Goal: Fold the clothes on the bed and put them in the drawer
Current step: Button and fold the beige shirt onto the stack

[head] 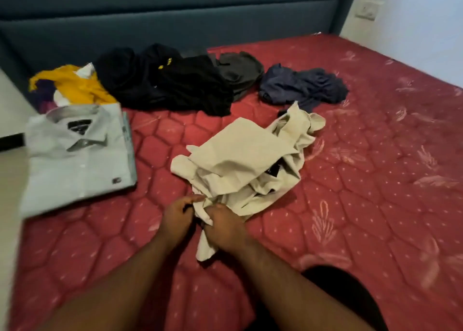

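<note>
Red quilted mattress (375, 180) with a pale leaf print fills most of the view, backed by a dark blue padded headboard (175, 12) and, at the upper right, a white wall with a switch plate (366, 11). Near the middle of the bed lies a crumpled beige garment (250, 160), its near edge bunched toward the person. Both hands meet at that near edge: the left hand (176, 216) has its fingers curled round a fold of the beige cloth, and the right hand (225, 226), just beside it, grips another bunch of the same cloth, a tail of which hangs down below the fist onto the mattress. Bare forearms reach in from the bottom of the view. At the left edge of the bed sits a neatly folded white shirt (80, 155) with its collar up and a dark label inside the neck. Behind it lies a yellow garment (75, 85) over something purple and white. Further along toward the headboard is a heap of black clothes (170, 85), with a grey garment (238, 73) touching its right side, and a rumpled navy garment (303, 85) lies apart to the right of that.
</note>
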A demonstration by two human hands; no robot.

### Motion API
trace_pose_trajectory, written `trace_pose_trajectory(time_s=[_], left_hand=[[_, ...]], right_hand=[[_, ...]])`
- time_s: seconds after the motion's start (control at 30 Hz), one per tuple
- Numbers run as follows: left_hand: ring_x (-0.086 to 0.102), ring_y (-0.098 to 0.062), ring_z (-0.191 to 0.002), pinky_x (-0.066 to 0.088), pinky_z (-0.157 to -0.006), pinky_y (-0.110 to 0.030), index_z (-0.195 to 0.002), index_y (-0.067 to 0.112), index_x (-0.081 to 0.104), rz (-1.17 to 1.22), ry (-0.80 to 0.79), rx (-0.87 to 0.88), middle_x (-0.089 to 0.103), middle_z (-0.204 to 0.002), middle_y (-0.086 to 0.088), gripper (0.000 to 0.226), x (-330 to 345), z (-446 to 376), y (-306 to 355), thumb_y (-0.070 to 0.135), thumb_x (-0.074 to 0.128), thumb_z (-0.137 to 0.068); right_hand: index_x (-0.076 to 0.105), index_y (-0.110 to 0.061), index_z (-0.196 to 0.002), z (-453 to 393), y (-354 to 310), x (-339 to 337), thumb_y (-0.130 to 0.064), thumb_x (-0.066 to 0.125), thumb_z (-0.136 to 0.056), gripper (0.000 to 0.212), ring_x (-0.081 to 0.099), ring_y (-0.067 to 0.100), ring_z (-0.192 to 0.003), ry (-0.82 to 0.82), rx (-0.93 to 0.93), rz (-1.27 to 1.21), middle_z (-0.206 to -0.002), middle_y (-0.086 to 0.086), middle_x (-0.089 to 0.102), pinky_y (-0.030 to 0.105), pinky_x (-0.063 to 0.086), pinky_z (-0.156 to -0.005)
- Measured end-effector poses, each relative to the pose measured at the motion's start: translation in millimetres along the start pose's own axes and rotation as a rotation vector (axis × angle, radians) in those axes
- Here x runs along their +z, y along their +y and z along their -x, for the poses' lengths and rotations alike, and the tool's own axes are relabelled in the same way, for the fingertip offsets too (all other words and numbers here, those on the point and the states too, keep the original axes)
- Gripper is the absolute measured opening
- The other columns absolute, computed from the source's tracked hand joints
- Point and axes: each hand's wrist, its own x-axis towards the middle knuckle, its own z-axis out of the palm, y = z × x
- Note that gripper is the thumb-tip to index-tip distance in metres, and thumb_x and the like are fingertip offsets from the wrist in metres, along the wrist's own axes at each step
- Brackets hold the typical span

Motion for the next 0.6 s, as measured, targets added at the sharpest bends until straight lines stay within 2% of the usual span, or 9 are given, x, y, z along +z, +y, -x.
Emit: trace_pose_trajectory(time_s=[0.03,0.13,0.2,0.27,0.33,0.4,0.47,0.53,0.6], left_hand=[[0.067,0.006,-0.087,0.048,-0.081,-0.009,-0.099,0.008,0.072,-0.003,0.026,-0.042,0.072,-0.09,0.015,0.041,-24.1,36.2,-9.3,-0.02,0.049,-0.081],[0.07,-0.017,-0.093,0.055,-0.084,-0.026,-0.101,0.009,0.072,0.052,0.146,-0.112,0.074,-0.097,-0.005,0.036,-78.4,116.7,-25.0,-0.017,0.053,-0.085],[0.071,-0.012,-0.09,0.055,-0.079,-0.022,-0.105,0.006,0.071,0.116,0.198,-0.148,0.072,-0.098,-0.004,0.032,-105.8,163.6,-24.7,-0.015,0.054,-0.087],[0.069,0.001,-0.085,0.051,-0.073,-0.011,-0.104,0.007,0.07,0.155,0.219,-0.155,0.072,-0.093,0.006,0.034,-124.4,199.2,-22.2,-0.017,0.056,-0.084],[0.067,0.006,-0.087,0.05,-0.079,-0.012,-0.099,0.019,0.072,0.095,0.196,-0.15,0.073,-0.088,0.016,0.035,-135.6,219.3,-26.4,-0.011,0.062,-0.084],[0.069,-0.009,-0.099,0.053,-0.092,-0.034,-0.103,0.021,0.074,0.1,0.186,-0.162,0.075,-0.1,0.009,0.029,-144.7,225.4,-34.0,0.001,0.063,-0.085],[0.068,-0.026,-0.104,0.053,-0.095,-0.047,-0.106,0.012,0.074,0.173,0.192,-0.221,0.074,-0.104,-0.004,0.029,-147.5,222.8,-37.7,-0.001,0.058,-0.086],[0.068,-0.027,-0.101,0.054,-0.092,-0.047,-0.098,0.021,0.075,0.048,0.272,-0.146,0.074,-0.102,-0.003,0.034,-144.1,213.1,-34.8,0.0,0.053,-0.083],[0.065,-0.026,-0.097,0.052,-0.087,-0.04,-0.094,0.022,0.074,-0.242,0.375,0.046,0.072,-0.101,-0.003,0.042,-139.8,207.9,-16.6,0.001,0.045,-0.072]], right_hand=[[0.061,-0.005,-0.111,22.6,-24.4,22.9,-0.029,0.039,-0.075,0.048,0.055,0.035,-0.106,-0.058,-0.024,-0.002,-0.113,0.02,0.06,0.035,0.042,-0.088],[0.052,-0.012,-0.131,74.7,-77.5,72.4,-0.046,0.049,-0.081,0.061,0.05,0.033,-0.115,-0.172,-0.091,0.009,-0.125,0.017,0.053,0.033,0.039,-0.094],[0.041,-0.016,-0.144,105.9,-101.2,90.0,-0.05,0.06,-0.085,0.07,0.047,0.027,-0.123,-0.257,-0.203,0.011,-0.135,0.013,0.051,0.032,0.036,-0.101],[0.05,-0.019,-0.139,129.5,-108.8,89.6,-0.045,0.064,-0.088,0.059,0.052,0.016,-0.121,-0.269,-0.242,-0.067,-0.133,0.003,0.059,0.029,0.04,-0.101],[0.07,-0.021,-0.115,139.8,-104.1,72.0,-0.04,0.064,-0.09,0.032,0.064,0.011,-0.102,-0.038,-0.208,-0.122,-0.111,-0.003,0.071,0.031,0.05,-0.088],[0.074,-0.017,-0.099,136.4,-95.7,44.2,-0.03,0.066,-0.09,0.018,0.065,0.015,-0.089,0.342,-0.183,-0.149,-0.096,0.0,0.072,0.033,0.051,-0.078],[0.069,-0.014,-0.109,121.5,-83.9,9.9,-0.017,0.067,-0.086,0.023,0.059,0.017,-0.097,0.607,-0.151,-0.138,-0.107,0.002,0.062,0.029,0.047,-0.079],[0.058,-0.015,-0.127,99.8,-64.1,-13.5,-0.009,0.066,-0.082,0.046,0.051,0.022,-0.109,0.648,0.008,-0.067,-0.121,0.008,0.049,0.03,0.042,-0.084],[0.054,-0.014,-0.125,85.2,-45.4,-23.6,-0.011,0.068,-0.079,0.048,0.051,0.032,-0.108,0.597,0.138,0.023,-0.121,0.013,0.048,0.037,0.044,-0.086]])
